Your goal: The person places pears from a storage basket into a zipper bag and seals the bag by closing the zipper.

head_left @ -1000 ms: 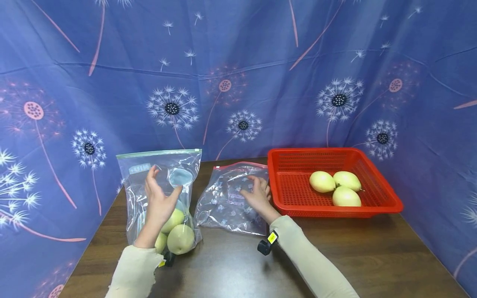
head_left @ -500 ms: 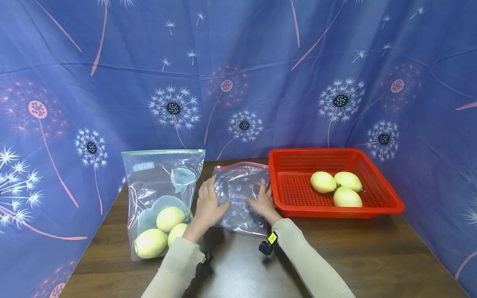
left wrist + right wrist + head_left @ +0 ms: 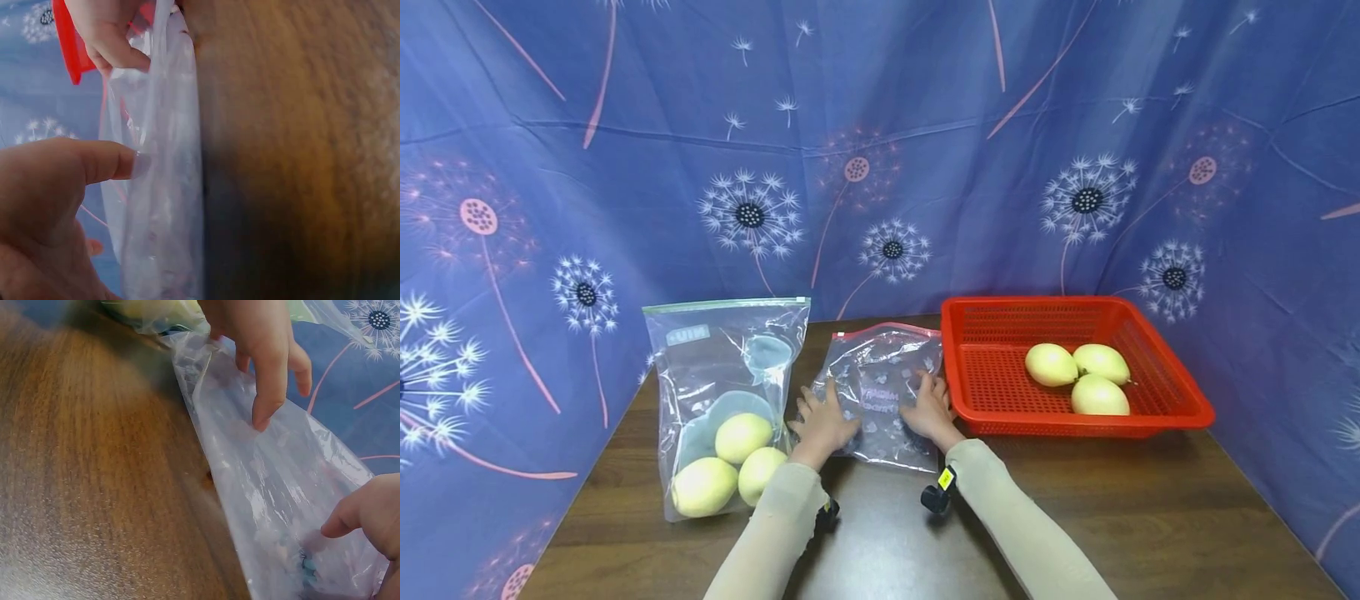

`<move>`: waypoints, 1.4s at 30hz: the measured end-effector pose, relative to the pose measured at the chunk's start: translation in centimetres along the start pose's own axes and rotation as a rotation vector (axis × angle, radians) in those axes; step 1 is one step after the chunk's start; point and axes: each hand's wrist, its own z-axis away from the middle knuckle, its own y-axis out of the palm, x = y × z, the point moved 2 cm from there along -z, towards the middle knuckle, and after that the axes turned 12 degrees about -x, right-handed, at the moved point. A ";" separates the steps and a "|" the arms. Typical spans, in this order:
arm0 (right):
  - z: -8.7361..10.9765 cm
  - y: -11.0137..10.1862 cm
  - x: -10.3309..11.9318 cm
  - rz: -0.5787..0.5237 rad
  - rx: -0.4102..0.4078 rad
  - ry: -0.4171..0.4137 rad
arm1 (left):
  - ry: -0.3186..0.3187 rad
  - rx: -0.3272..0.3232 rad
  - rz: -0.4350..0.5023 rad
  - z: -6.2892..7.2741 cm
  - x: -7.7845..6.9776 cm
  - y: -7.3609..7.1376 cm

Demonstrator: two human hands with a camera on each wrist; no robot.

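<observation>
In the head view, a person's left hand point(image 3: 822, 423) spreads its fingers, thumb held apart, at the left edge of a clear red-zip bag point(image 3: 878, 392) lying at the centre of the frame on a wooden table point(image 3: 1075, 517). The right hand point(image 3: 929, 408), fingers loosely bent and thumb apart, touches the bag's right side. At left of frame, a green-zip bag point(image 3: 722, 362) holds three pale yellow fruits point(image 3: 743, 438); at right, three more fruits point(image 3: 1099, 395) sit in a red basket point(image 3: 988, 425). Only this view shows the basket's contents and the purple lettering.

The left wrist view, seen low, shows what the overhead angle does not: the left thumb's tip against the plastic at centre left. A basket corner shows at upper left.

In the right wrist view, the right thumb meets the plastic at lower right; the bag's creased near edge runs diagonally, with blurred fruit at the top.
</observation>
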 end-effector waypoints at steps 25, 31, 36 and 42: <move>1.5 -0.6 2.7 0.026 -0.247 -0.380 | 0.102 -0.241 0.099 1.1 0.0 -0.9; 2.2 -1.4 4.5 -0.008 -0.265 -0.465 | 0.142 -0.348 0.160 1.5 -0.7 -2.1; 2.4 -2.1 5.3 -0.061 -0.314 -0.536 | 0.192 -0.424 0.215 2.2 -1.6 -3.2; 2.1 -3.1 5.6 -0.184 -0.373 -0.681 | 0.217 -0.501 0.290 3.0 -2.5 -4.9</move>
